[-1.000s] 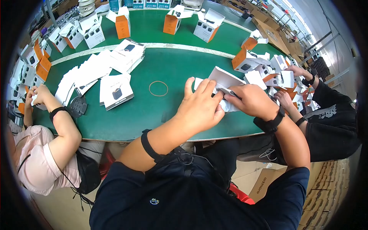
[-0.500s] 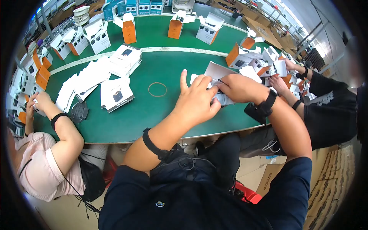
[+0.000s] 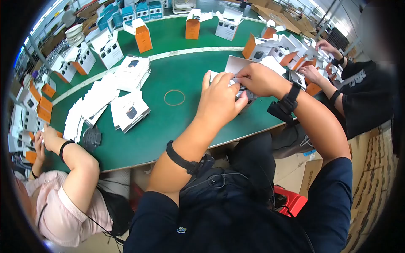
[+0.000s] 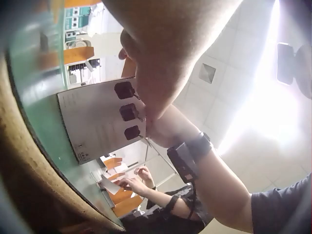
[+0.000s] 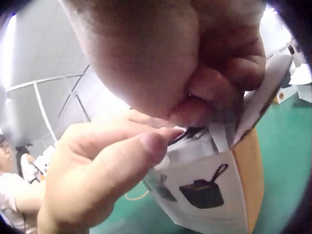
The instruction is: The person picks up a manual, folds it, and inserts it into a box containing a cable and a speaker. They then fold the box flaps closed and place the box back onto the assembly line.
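Note:
An open white carton [image 4: 95, 117] with an orange side and printed pictures of dark devices stands on the green table, its flap [image 3: 234, 64] raised. My left hand [image 3: 218, 100] lies over the near left of the opening, fingers mostly straight, thumb extended beside the front rim. Bent over the opening, my right hand [image 3: 263, 80] pinches a black cable-like strand [image 5: 195, 132] at its fingertips. Pale packing [image 5: 190, 148] shows just inside the rim. Much of the carton's contents is hidden under both hands.
Stacked white printed cards [image 3: 130, 107] and a black round object [image 3: 91, 138] lie left; a rubber band [image 3: 174, 98] lies mid-table. Open cartons [image 3: 143, 36] line the back. More cartons crowd the right, where another person's hands [image 3: 314, 75] work. Someone in pink sits left.
My right hand has turned and drawn in closer to my left hand over the carton's opening, its fingertips lower there. The left hand keeps its place beside the carton. The head view has shifted.

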A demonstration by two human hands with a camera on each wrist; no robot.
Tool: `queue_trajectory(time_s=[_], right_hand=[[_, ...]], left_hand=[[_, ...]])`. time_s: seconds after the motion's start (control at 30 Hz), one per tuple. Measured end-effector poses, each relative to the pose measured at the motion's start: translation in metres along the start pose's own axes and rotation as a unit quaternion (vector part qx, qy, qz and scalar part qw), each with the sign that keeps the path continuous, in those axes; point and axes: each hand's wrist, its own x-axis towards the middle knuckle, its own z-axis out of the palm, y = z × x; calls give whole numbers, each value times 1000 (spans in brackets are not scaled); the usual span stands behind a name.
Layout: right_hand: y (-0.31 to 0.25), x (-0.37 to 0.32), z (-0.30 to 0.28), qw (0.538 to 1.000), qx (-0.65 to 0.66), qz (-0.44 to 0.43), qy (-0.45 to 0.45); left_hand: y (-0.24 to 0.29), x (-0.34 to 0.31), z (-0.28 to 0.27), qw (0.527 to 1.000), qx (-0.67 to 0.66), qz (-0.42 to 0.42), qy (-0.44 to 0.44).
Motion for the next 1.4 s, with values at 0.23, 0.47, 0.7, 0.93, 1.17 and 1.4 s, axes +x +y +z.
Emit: queue_trajectory(time_s=[0.23, 0.47, 0.7, 0.93, 1.17, 1.4], right_hand=[[4, 3, -15, 986, 89, 64, -130], [8, -30, -13, 1000, 20, -18, 13], [16, -28, -11, 998, 45, 17, -38], [70, -98, 43, 889, 358, 73, 275], [52, -61, 93, 734, 659, 20, 162], [59, -35, 95, 701, 704, -71, 88]], left_hand=[[8, 3, -6, 999, 29, 21, 10], [5, 6, -2, 1000, 14, -9, -24], [16, 4, -1, 988, 125, 4, -89], [-24, 6, -25, 973, -152, -118, 127], [-43, 19, 1, 775, -490, -345, -201], [-44, 11, 13, 869, -475, -13, -136]])
